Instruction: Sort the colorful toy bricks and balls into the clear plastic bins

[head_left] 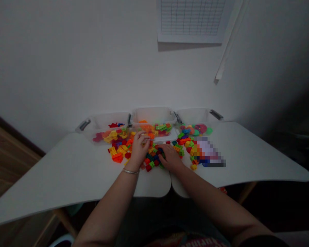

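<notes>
A heap of coloured toy building blocks (151, 158) lies on the white table in front of me. My left hand (140, 148), with a silver bangle at the wrist, is above the heap near the middle bin. Its fingers are bent inward, and an orange block (151, 136) shows right by the fingertips; what is between them, if anything, is not clear. My right hand (172, 157) rests on the right side of the heap, palm down, with thumb and fingers apart over dark blue and red blocks. Its fingertips are partly lost among the blocks.
Clear plastic bins stand against the wall: a left bin (103, 120), a middle bin (154, 115) and a right bin (193, 116), each holding coloured pieces. A pixelated patch (209, 152) covers something at the right. A gridded paper sheet (192, 20) hangs on the wall.
</notes>
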### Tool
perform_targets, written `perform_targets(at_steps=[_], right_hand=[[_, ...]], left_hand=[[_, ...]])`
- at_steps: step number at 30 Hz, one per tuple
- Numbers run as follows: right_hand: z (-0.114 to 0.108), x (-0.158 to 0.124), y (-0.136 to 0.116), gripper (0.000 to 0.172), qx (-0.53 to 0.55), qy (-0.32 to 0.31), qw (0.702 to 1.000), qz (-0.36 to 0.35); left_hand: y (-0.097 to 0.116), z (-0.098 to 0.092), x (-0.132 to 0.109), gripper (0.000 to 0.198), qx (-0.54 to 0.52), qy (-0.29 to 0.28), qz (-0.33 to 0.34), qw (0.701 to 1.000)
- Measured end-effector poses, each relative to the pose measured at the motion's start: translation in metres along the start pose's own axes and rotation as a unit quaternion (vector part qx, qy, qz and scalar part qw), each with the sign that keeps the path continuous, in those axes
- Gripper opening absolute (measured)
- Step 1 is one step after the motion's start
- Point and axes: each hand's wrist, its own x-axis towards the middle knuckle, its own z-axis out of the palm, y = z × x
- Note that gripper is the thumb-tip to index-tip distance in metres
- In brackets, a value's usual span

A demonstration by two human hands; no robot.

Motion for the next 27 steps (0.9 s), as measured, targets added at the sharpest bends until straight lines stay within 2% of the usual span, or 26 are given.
perform_targets(at_steps=[2,5,9,13,17,20,23,27], right_hand=[[0.000,0.000,0.000,0.038,0.004,0.001,1.000,0.001],[-0.001,0.001,0.000,0.037,0.007,0.004,1.000,0.002],[-0.003,0.000,0.000,0.036,0.012,0.007,1.000,-0.004],[-0.004,0.000,-0.001,0.035,0.013,0.005,1.000,0.003],[-0.004,0.000,0.000,0.035,0.009,0.003,1.000,0.007],[-0.003,0.000,0.001,0.036,0.006,-0.002,1.000,0.009],[-0.003,0.000,0.000,0.036,0.001,-0.006,1.000,0.008],[-0.003,0.000,-0.002,0.034,-0.002,-0.001,1.000,0.007]], left_hand=[[0.006,-0.004,0.014,0.007,0.000,0.032,-0.002,0.999],[0.014,-0.012,0.038,0.007,0.028,0.046,0.009,0.999],[0.022,-0.021,0.067,0.010,0.137,0.037,-0.008,0.990],[0.032,-0.023,0.084,0.020,0.234,0.040,-0.032,0.971],[0.034,-0.017,0.090,0.034,0.276,0.000,-0.041,0.960],[0.030,-0.012,0.089,0.033,0.283,-0.051,-0.078,0.955],[0.025,-0.008,0.085,0.033,0.268,-0.073,-0.114,0.954],[0.019,-0.007,0.080,0.035,0.279,-0.080,-0.074,0.954]])
